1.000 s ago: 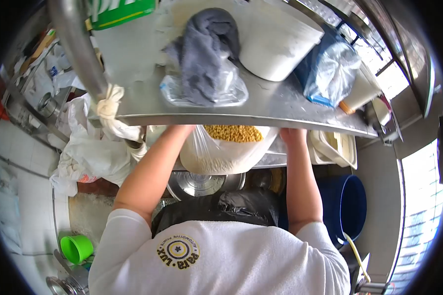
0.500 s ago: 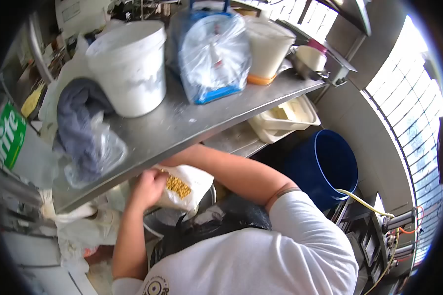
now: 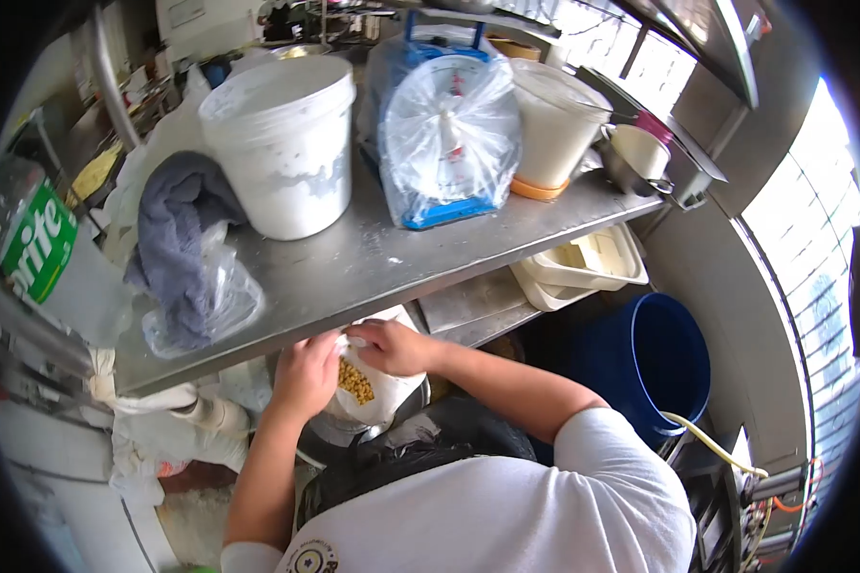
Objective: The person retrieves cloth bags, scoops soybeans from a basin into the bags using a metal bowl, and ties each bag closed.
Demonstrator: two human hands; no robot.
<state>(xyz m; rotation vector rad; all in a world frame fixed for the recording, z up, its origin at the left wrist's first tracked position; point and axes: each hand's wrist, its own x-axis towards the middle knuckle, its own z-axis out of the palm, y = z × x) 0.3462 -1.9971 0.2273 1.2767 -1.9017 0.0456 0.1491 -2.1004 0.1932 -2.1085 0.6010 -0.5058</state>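
Note:
A white plastic bag (image 3: pixel 384 393) holding yellow-brown kernels (image 3: pixel 354 383) hangs just below the front edge of the metal shelf (image 3: pixel 354 277). My left hand (image 3: pixel 306 375) is closed on the bag's gathered upper edge. Close beside it, my right hand (image 3: pixel 389 346) pinches the same edge from the other side, knuckles up. The kernels show through the opening beneath my hands. Under the bag a round metal lid or pan (image 3: pixel 339 428) is partly hidden.
On the shelf stand a white bucket (image 3: pixel 291 158), a bagged blue scale (image 3: pixel 449 143), a lidded tub (image 3: pixel 559 119), a grey cloth (image 3: pixel 174 244) and a Sprite bottle (image 3: pixel 46 244). A blue barrel (image 3: pixel 597 358) and white trays (image 3: pixel 583 263) are at right.
The view has swung to the right. My hands, earlier wide apart at the bag's sides, have come together at its top edge, and the right one has come out from under the shelf.

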